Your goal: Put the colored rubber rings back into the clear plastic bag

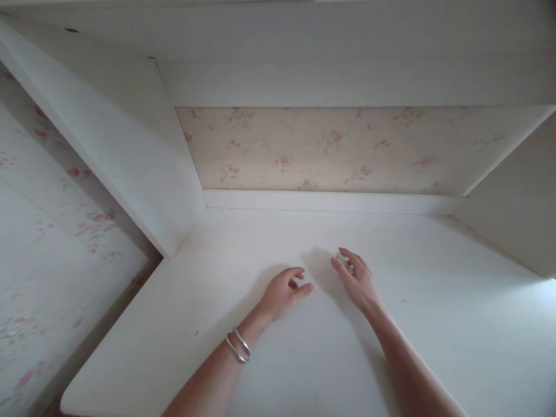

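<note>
Over the white desktop [304, 370], my left hand [284, 292] is half curled, its thumb apart from the fingers and nothing between them. Two silver bangles [238, 345] circle that wrist. To its right, my right hand [357, 280] has its thumb and fingers closed around a small whitish, partly see-through thing [346, 263]. Most of that thing is hidden by the fingers, so its kind cannot be made out. The two hands are apart from each other, both near the middle of the desktop.
White side panels stand at the left [130, 139] and right [512, 214], with a white shelf [304, 35] above. Floral wallpaper [304, 150] shows behind a low back strip [330, 201]. A small dark mark [196, 333] lies at left. The desktop's rounded corner is at lower left.
</note>
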The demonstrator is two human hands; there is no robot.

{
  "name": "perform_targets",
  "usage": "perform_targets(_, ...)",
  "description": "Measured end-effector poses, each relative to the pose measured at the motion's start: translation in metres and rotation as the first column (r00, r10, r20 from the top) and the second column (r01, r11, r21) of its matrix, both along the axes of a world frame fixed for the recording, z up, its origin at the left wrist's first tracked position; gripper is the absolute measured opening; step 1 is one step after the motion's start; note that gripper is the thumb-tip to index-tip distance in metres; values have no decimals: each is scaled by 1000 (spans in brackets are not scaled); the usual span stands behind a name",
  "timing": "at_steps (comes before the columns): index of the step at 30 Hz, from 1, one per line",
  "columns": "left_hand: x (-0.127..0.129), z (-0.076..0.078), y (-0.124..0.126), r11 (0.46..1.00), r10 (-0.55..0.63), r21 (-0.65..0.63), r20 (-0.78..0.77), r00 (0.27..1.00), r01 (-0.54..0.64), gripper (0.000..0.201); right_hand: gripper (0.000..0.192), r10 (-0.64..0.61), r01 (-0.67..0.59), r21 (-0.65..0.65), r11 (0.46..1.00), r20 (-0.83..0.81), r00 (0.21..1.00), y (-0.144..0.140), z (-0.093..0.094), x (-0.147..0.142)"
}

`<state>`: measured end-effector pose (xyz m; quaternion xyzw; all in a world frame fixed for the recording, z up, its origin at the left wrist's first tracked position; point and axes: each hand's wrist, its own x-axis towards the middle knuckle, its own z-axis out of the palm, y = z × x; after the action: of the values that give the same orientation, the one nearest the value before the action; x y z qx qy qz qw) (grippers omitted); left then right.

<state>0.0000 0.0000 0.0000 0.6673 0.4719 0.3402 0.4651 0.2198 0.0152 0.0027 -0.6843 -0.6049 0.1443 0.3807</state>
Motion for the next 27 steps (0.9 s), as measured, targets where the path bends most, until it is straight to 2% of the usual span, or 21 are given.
perform_targets(4,-1,1,-1,999,-27,-39,103,994,31,74,49,248,-241,59,969,-180,952,-17,3,-30)
perform_targets(7,-1,4,-1,997,-57,-40,152,987,64,82,44,393,-381,102,919,-165,905,-27,6,-46)
perform_targets(10,0,13,-3,991,-136,6,201,970,137,75,41,488,-470,140,872,-166,857,-32,9,-54)
perform_targets(15,0,25,-4,980,-192,-4,237,952,199,64,41,514,-501,119,857,-125,849,-33,9,-55)
perform_targets(20,-2,21,-2,971,-186,-91,286,940,220,64,40,542,-533,108,839,-93,835,-33,8,-53)
perform_targets(27,0,22,-2,960,-193,-133,325,926,247,61,39,534,-518,136,845,-141,834,-35,13,-53)
